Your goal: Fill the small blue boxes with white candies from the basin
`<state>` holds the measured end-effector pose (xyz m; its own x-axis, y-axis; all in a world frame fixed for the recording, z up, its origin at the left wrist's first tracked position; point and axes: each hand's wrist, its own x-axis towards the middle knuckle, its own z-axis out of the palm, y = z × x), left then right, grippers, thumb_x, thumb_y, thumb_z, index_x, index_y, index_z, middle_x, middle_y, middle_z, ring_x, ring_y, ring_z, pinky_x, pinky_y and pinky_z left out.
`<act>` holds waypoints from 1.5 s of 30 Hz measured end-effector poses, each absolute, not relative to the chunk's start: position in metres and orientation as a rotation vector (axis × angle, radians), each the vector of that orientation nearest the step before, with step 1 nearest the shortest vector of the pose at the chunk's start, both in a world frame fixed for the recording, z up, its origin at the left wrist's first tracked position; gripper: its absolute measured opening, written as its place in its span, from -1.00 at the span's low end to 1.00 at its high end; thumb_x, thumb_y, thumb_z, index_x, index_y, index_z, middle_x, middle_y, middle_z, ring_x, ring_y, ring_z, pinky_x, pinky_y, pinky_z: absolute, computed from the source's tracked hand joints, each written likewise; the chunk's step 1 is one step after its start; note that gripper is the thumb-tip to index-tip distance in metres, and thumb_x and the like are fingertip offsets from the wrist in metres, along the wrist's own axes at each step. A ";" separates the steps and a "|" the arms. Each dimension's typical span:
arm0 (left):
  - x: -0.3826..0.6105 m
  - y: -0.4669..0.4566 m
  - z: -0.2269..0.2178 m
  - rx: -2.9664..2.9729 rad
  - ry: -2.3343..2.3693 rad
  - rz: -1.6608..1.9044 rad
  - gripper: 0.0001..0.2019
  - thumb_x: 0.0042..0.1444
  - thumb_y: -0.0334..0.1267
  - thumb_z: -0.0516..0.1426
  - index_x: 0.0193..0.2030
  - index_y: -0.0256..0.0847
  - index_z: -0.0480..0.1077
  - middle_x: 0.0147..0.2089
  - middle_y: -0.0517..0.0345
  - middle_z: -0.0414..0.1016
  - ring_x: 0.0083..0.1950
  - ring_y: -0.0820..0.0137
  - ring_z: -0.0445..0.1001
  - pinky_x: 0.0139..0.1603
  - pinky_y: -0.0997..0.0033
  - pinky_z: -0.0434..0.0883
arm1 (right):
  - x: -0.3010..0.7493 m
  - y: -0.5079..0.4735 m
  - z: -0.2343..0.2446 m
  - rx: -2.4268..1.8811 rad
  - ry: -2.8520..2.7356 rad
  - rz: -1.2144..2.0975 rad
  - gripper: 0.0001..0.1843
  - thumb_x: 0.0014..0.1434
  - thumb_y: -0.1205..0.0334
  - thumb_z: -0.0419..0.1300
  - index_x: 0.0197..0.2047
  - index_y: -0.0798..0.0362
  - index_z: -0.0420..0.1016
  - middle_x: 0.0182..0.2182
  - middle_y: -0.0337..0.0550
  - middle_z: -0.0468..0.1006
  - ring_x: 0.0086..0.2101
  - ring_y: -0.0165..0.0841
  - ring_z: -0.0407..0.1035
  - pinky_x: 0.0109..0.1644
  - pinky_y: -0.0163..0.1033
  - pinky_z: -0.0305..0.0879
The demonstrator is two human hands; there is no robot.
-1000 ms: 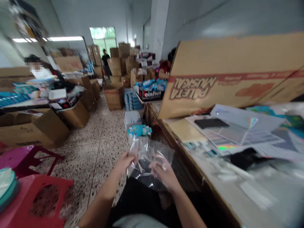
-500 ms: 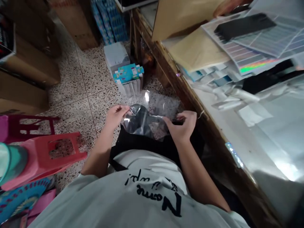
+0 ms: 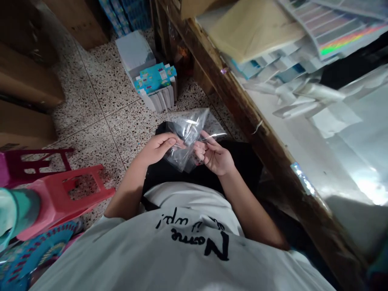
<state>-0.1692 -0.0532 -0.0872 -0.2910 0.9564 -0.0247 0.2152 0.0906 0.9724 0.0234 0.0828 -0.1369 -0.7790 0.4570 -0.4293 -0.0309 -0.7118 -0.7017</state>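
A clear, shiny piece of plastic film point(image 3: 191, 123) is bunched up above my lap, its corners pointing away from me. Whether it is a flat sheet or a bag, I cannot tell. On its left side, my left hand point(image 3: 159, 148) pinches the film between thumb and fingers. My right hand point(image 3: 217, 157) grips the right side with bent fingers, palm turned partly up, and some fingertips show through the plastic. The two hands are close together, with folds of film between them. Black cloth over my legs point(image 3: 242, 161) lies underneath.
To the right runs a wooden table edge point(image 3: 239, 111), with papers and a tan sheet point(image 3: 251, 28) on top. Blue printed cartons point(image 3: 155, 79) and a white stack point(image 3: 135, 52) stand on the speckled floor. A red stool point(image 3: 57, 206) and teal bucket point(image 3: 32, 208) are at left.
My hands have come closer together, and the film stretched between them is now folded and bunched. The right hand has turned its palm upward. The view has shifted slightly.
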 end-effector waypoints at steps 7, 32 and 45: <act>-0.156 -0.049 -0.097 1.120 1.572 1.361 -0.49 0.20 0.29 0.15 -0.12 -0.16 0.57 -0.44 0.13 0.58 -0.43 0.37 0.53 -0.32 0.34 0.51 | 0.024 0.071 -0.139 -0.796 -0.958 2.536 -0.86 -0.17 0.28 0.24 -0.45 -0.06 0.38 -0.30 -0.26 0.65 -0.12 -0.18 0.57 0.03 0.11 0.51; -0.141 -0.042 -0.116 1.479 2.313 1.050 -0.72 0.25 -0.30 0.16 0.03 -0.11 0.63 -0.37 0.13 0.52 -0.34 0.33 0.45 -0.24 0.35 0.39 | 0.037 0.064 -0.123 -0.718 -0.964 2.608 -0.56 -0.01 0.15 0.31 -0.01 -0.07 0.57 -0.50 -0.35 0.61 -0.41 -0.33 0.52 0.14 0.10 0.49; -0.121 -0.041 -0.122 1.333 2.399 1.021 -0.57 0.43 -0.23 -0.06 0.39 0.06 0.26 -0.13 0.12 0.48 -0.17 0.33 0.52 -0.10 0.28 0.50 | 0.038 0.058 -0.138 -0.322 -0.837 3.087 -0.29 0.15 0.05 0.29 0.33 -0.16 0.21 -0.05 -0.20 0.68 -0.05 -0.32 0.60 0.03 -0.20 0.51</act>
